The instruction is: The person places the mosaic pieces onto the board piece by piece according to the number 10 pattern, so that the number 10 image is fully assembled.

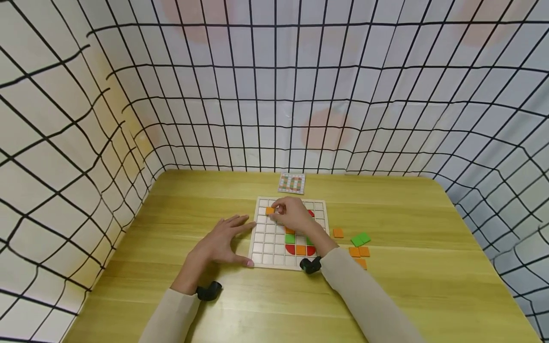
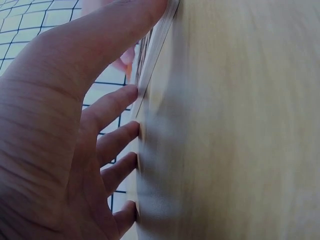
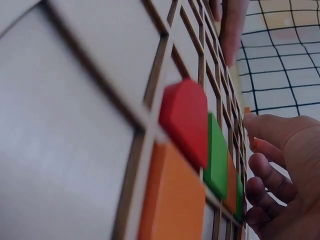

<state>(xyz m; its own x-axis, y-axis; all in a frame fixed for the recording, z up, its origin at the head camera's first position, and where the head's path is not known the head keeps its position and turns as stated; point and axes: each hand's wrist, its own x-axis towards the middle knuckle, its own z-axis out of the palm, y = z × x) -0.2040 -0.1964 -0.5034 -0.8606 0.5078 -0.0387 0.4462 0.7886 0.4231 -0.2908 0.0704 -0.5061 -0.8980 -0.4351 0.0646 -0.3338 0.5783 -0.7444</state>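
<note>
A white grid board (image 1: 262, 247) in a pale frame lies on the table. Over its upper left cells my right hand (image 1: 295, 215) pinches an orange square tile (image 1: 269, 210) between thumb and finger. My left hand (image 1: 219, 242) is spread beside the board, with its thumb and index finger touching the left edge. Set in cells are a red rounded tile (image 3: 185, 125), a green tile (image 3: 216, 157) and an orange tile (image 3: 172, 200). In the head view, my right hand and wrist hide part of the board's pattern.
A small pattern card (image 1: 291, 183) lies behind the board. To the right are loose tiles: a single orange tile (image 1: 338, 233), green tiles (image 1: 360, 239) and several orange ones (image 1: 359, 251). Black netting (image 1: 274, 100) before white sheeting surrounds the wooden table (image 1: 407, 286).
</note>
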